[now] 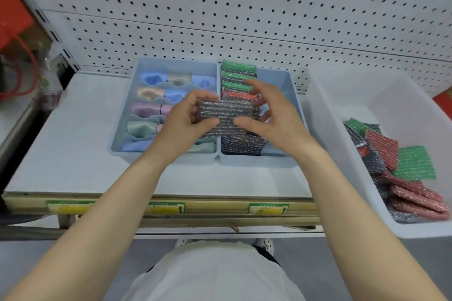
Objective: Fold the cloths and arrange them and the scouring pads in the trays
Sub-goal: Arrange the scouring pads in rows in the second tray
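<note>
My left hand and right hand each grip an end of a silver scouring pad, just above the pad-filled tray.

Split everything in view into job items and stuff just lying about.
Job: silver scouring pad held by left hand and right hand; folded cloths in divided tray; pad tray; loose pads in white bin.
Lying about: pegboard; red bag; shelf labels.
</note>
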Demonstrator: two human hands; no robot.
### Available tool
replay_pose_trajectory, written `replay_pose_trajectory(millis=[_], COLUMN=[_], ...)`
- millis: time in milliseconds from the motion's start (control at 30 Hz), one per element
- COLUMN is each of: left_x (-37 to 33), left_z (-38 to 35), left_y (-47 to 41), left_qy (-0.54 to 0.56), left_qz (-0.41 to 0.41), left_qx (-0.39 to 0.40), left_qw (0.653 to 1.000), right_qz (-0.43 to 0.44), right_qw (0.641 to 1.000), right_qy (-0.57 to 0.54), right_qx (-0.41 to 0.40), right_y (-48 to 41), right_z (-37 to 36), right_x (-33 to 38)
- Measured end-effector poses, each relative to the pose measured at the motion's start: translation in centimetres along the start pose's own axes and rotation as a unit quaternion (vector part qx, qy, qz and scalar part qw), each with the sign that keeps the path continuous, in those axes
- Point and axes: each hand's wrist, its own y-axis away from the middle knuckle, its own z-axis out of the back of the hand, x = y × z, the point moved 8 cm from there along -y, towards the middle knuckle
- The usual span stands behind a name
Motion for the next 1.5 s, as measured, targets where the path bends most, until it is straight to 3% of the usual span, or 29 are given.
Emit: replay_pose_trajectory(millis=[100, 200, 300, 400, 533, 767, 867, 1000, 1133, 1367, 1500], left_x=[0.3, 2.0, 2.3, 2.4, 2.4, 2.0, 1.9, 1.9, 2.0, 2.1, 2.0], left_z=[-2.4, -2.9, -3.1, -3.2, -3.2, -3.2, -3.3, -3.3, -3.4, -3.5, -3.6], left_y=[0.2, 0.9, 1.3, 1.3, 1.2, 1.5, 1.5, 1.5, 1.5, 1.6, 1.5], left_qy=[-0.061, -0.212, -0.323, -0.334, -0.35, -0.359, -0.361, -0.369, -0.379, -0.412, -0.453], left_qz=[-0.006, -0.011, -0.06, -0.063, -0.071, -0.089, -0.089, -0.085, -0.08, -0.064, -0.055], left_qx=[0.062, 0.094, 0.101, 0.108, 0.117, 0.108, 0.111, 0.112, 0.114, 0.125, 0.133], left_qw=[0.996, 0.973, 0.939, 0.934, 0.927, 0.923, 0.921, 0.919, 0.915, 0.901, 0.88], right_qz=[-0.057, -0.109, -0.083, -0.048, 0.002, -0.019, -0.034, -0.034, -0.013, 0.065, 0.017], right_qw=[0.997, 0.989, 0.981, 0.961, 0.941, 0.969, 0.982, 0.968, 0.975, 0.961, 0.984], right_qy=[-0.006, 0.056, 0.149, 0.256, 0.314, 0.228, 0.184, 0.229, 0.214, 0.227, 0.152], right_qx=[0.056, 0.085, 0.095, 0.09, 0.13, 0.092, 0.04, 0.097, 0.061, 0.148, 0.087], right_y=[0.4, 1.6, 2.3, 2.1, 2.3, 1.7, 1.9, 2.6, 2.0, 1.3, 1.2], right_z=[-0.2, 0.0, -0.4, -0.4, -3.0, -1.3, -1.2, -2.7, -2.0, -4.8, -0.5], right_x=[-1.3, -3.8, -4.4, -3.8, -2.5, -2.5, -2.8, -4.2, -3.7, -2.3, -2.9])
